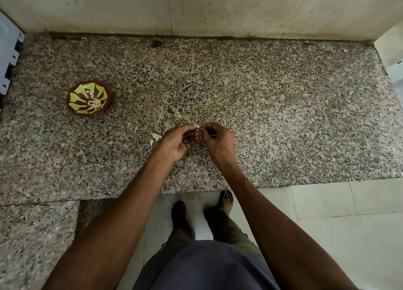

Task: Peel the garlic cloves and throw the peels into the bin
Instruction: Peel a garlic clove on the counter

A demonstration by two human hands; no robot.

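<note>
Garlic clove (197,126) sits pinched between my left hand (179,139) and right hand (218,142) above the granite counter (283,106); loose peels (154,138) lie beside them, unbinned, so I judge peeling midway, no bin visible.

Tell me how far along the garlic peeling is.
Partly done, it seems: loose peels lie on the counter beside the hands, and the bowl at the left holds what look like peeled cloves. In hand: the left hand and right hand pinch a small clove between the fingertips. Left: finishing it and binning the peels; no bin is in view.
</note>
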